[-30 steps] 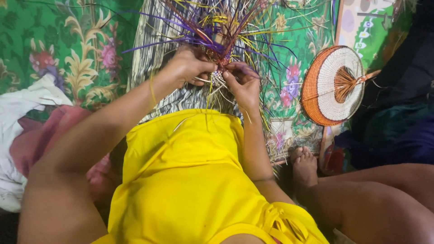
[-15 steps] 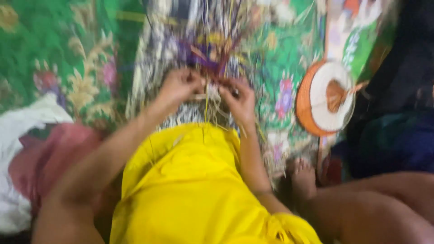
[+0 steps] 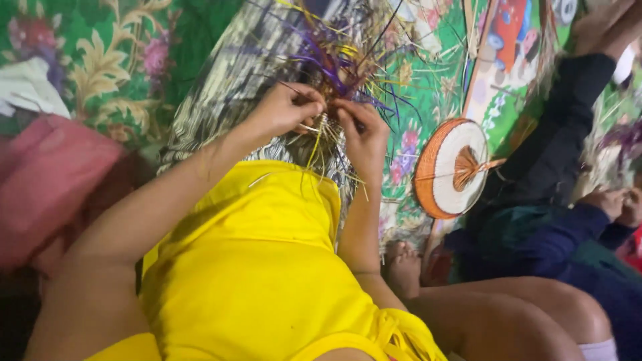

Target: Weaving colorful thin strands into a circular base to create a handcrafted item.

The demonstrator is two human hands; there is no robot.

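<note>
Looking down over my yellow dress, both my hands meet at a bundle of straw strands (image 3: 328, 70) resting on a patterned cloth (image 3: 221, 80) just past my lap. My left hand (image 3: 284, 107) pinches a few strands between closed fingertips; my right hand (image 3: 361, 127) pinches more just beside it. The strands look thin, light and springy, likely to slip or snap, so I judge holding them low, near where they cross, works best. They are purple, yellow and pale, too many to count. One round orange-and-white woven fan (image 3: 451, 167) lies to my right. Another person's two hands (image 3: 612, 200) work nearby.
</note>
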